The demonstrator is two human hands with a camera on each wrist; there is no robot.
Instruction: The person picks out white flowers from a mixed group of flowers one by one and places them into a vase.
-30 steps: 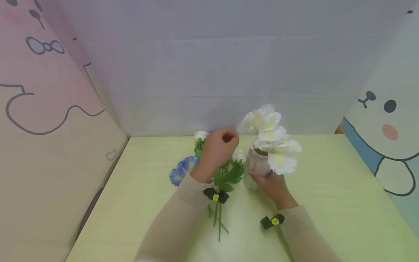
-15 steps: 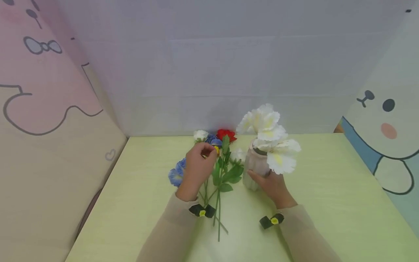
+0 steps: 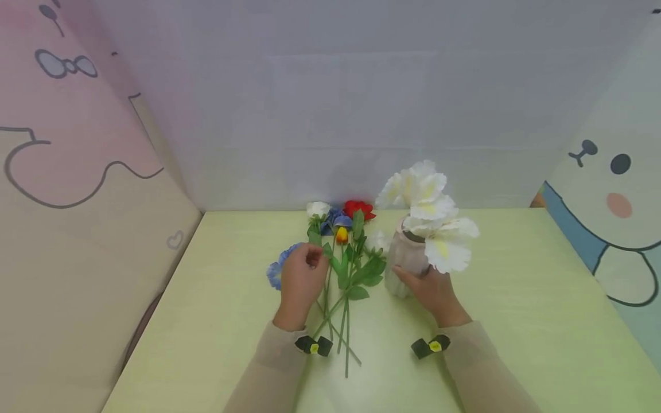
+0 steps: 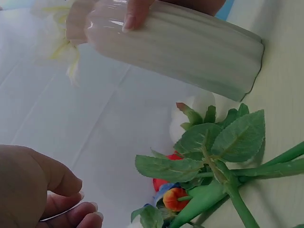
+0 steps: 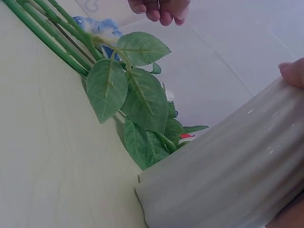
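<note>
My right hand (image 3: 432, 293) grips a pale ribbed vase (image 3: 404, 261), its thumb across the front. Two large white flowers with yellow centres (image 3: 424, 192) stand in the vase and lean over its rim. My left hand (image 3: 303, 278) hovers above the table left of the vase, fingers loosely curled with nothing between them. Beneath and beside it lies a bunch of loose flowers: a blue one (image 3: 276, 274) partly hidden by the hand, an orange-yellow tulip (image 3: 342, 236), a red flower (image 3: 358, 210) and a white one (image 3: 317, 209). In the left wrist view the vase (image 4: 175, 47) stands upright on the table.
The loose green stems (image 3: 347, 344) cross one another and point toward the table's front. Another white flower (image 3: 379, 241) lies between the leaves (image 3: 369, 271) and the vase. A pale wall (image 3: 351, 115) closes off the back, and printed panels (image 3: 599, 241) flank the pale yellow-green table (image 3: 516, 287).
My left hand has drawn back from the vase's white flowers, toward the left and nearer me, uncovering the red flower and the tulip. The right hand stays on the vase.
</note>
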